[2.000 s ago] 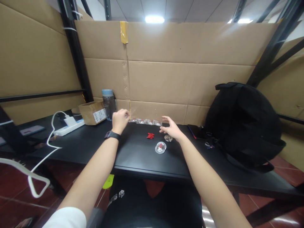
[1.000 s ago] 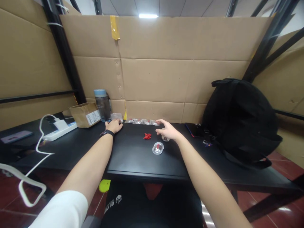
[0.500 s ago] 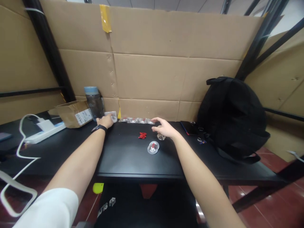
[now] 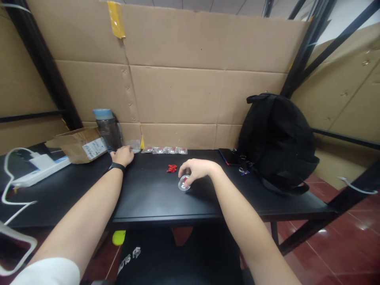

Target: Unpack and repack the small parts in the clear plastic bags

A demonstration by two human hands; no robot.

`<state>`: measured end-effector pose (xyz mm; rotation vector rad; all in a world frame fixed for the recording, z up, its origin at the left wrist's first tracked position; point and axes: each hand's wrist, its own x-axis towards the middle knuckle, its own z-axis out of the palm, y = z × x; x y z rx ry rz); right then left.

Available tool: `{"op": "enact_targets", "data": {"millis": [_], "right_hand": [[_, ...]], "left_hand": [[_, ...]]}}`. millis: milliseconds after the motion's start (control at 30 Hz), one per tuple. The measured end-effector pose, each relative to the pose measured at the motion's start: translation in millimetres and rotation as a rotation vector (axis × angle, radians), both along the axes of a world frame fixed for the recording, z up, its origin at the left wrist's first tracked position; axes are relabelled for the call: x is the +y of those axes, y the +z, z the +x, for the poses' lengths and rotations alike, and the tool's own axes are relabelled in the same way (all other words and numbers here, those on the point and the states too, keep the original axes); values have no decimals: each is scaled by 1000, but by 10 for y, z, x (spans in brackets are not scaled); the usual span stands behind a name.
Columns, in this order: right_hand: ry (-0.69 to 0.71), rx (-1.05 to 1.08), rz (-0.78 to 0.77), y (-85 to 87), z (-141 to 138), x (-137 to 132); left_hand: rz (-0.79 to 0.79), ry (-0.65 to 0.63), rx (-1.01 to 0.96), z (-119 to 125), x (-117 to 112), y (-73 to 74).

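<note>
Disc of clear, glossy plastic, round and shallow, with a red bit at its middle, at the centre of the clock; tilted over the smooth black tabletop. Pinches the rim between thumb and curled fingers of the right hand. Rests the left hand low toward ten o'clock, fingers close together, just beside a thin, see-through packet; cannot tell whether gripping it.

Counted out: one disc in the grip; four small clear pouches with red bits inside, in a row toward eleven o'clock; one tangled heap of red pieces nearer in, between ten and eleven, too small to number. One bottle at ten, blue-lidded over a dark translucent body; one creased cardboard box just left of it; one soft, rounded black fabric backpack between two and three.

Compared with half a second ago, grips the disc with the right hand instead of hovering toward one o'clock; shows the disc tilted, no longer flat. Keeps the left hand close to the same packet.
</note>
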<state>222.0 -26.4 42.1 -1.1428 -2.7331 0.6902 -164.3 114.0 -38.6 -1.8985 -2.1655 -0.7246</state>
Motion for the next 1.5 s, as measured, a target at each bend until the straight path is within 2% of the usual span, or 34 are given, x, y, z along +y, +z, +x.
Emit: {"op": "enact_targets", "data": {"millis": [100,167,300,400,500,600,700,800,900,1000,1067,1133,1267,1500], "right_hand": [[10,-90,-37,14,28,-34],[3,-101,-33,-4,25,-30],[-31,-150,54,-68,-32,4],[12,-102,79,-106,-78,16],[50,-55,75,-130,-106,15],[25,-86,35,-145,-121,25],[28,-44,-22,-152,-127,41],[73,33,-45,-143,-123,46],[33,201,32,-125,-100,55],[-102,502,134,-133,-78,104],[-177,669,141,-166,-82,154],[-213,777,128,-215,-108,199],[-205,866,111,-308,-199,230],[-200,871,144,-355,-297,180]], "left_hand": [[105,-13,-5,63,-137,62],[155,-83,11,164,-237,128],[168,-449,63,572,-449,268],[226,-672,59,974,-609,310],[262,-830,50,1287,-740,284],[249,-935,29,1421,-807,246],[232,-957,-6,1407,-813,240],[231,-923,-25,1326,-802,282],[147,-903,-110,1262,-810,348],[4,-919,-436,1273,-840,382],[-47,-927,-698,1323,-867,377],[-59,-935,-836,1383,-894,362],[-64,-987,-795,1453,-929,356],[18,-1067,-693,1406,-856,370]]}}
